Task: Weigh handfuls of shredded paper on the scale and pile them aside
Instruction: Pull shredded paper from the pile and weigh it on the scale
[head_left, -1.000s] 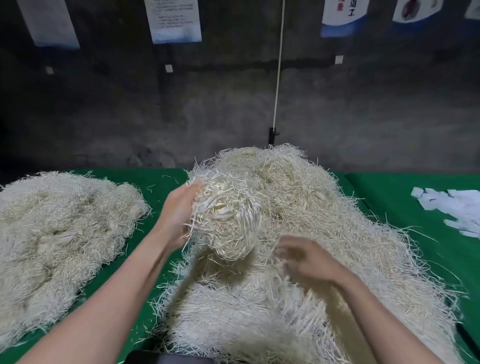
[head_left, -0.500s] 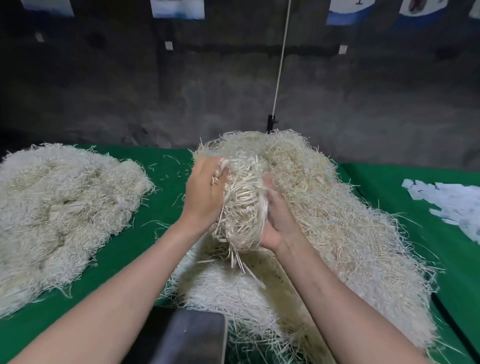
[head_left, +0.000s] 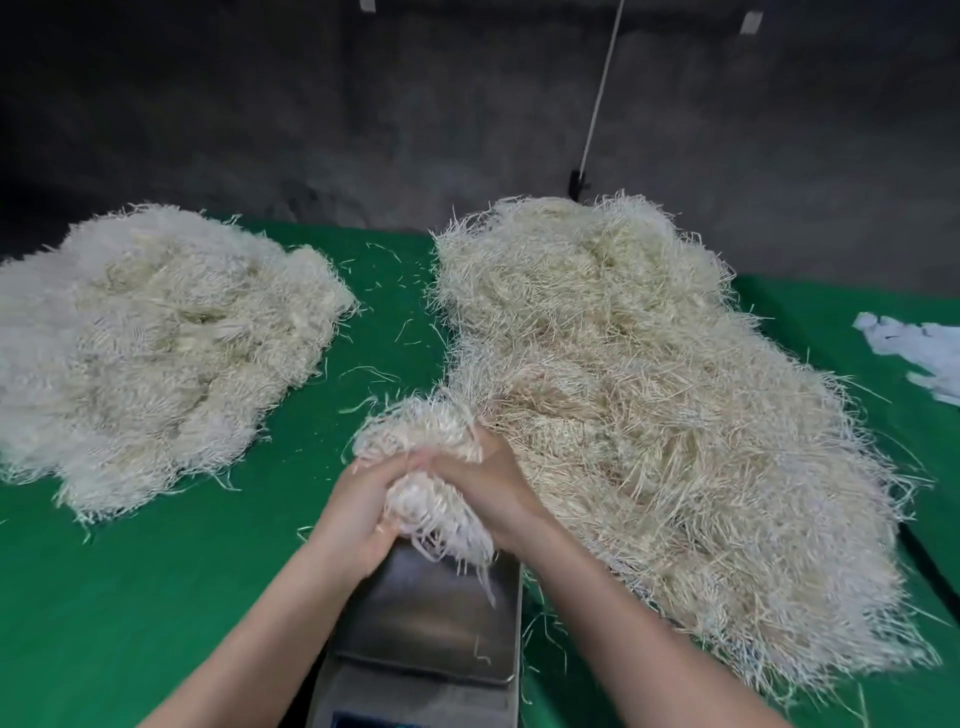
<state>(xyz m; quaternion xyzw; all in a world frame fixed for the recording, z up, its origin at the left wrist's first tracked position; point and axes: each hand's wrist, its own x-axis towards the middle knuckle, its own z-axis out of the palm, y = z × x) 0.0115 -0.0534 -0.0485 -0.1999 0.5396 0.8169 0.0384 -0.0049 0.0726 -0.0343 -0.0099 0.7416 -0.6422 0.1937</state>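
A handful of pale shredded paper (head_left: 415, 441) is held between both hands just above the far edge of the scale's steel pan (head_left: 436, 618). My left hand (head_left: 358, 509) grips it from the left and my right hand (head_left: 493, 493) from the right, fingers curled into the strands. Loose strands hang down over the pan. The big source heap of shredded paper (head_left: 649, 405) lies to the right of the scale. A second, whiter pile (head_left: 156, 343) lies at the left on the green table (head_left: 130, 597).
The scale's body and display edge (head_left: 415, 712) sit at the bottom of the view. White paper scraps (head_left: 919, 353) lie at the far right. A dark wall with a white cord (head_left: 602, 88) stands behind the table. Stray strands dot the cloth between the piles.
Both hands have brought the handful down from in front of the big heap toward me, to just over the scale pan. The view has tilted down, showing the scale.
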